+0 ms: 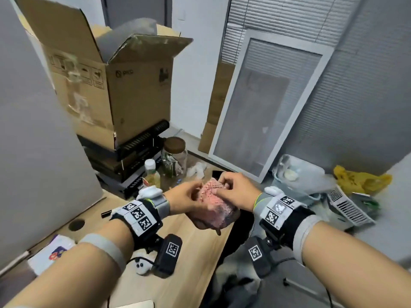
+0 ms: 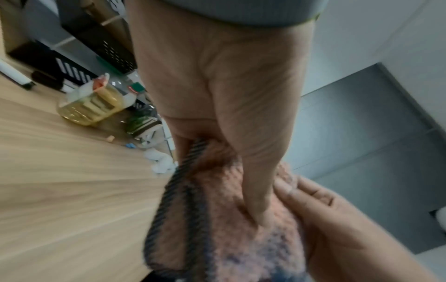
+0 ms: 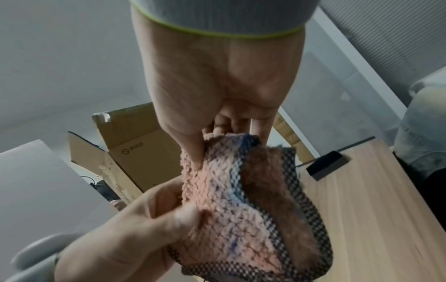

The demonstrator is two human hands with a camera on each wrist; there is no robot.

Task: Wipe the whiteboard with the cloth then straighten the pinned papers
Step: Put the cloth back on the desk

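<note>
Both hands are pinching the pink cloth [image 1: 214,202] above the desk [image 1: 191,258] edge: left hand [image 1: 185,200] and right hand [image 1: 236,188] gripping opposite edges, probably folding it into a wiping pad.

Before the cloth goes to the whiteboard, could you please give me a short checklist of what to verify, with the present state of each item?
1. Cloth in hand: ok, the left hand and right hand both pinch it above the desk.
2. Secure grip: ok, in the right wrist view thumbs and fingers clamp the pink pile.
3. Cloth folded into a flat pad: not ok, it is bunched, its checked border curling.
4. Cloth clean: not ok, dark bluish marks show on it.
5. Whiteboard reachable: cannot tell; it leans against the blinds beyond the desk.
6. Pinned papers located: cannot tell, none visible.
</note>
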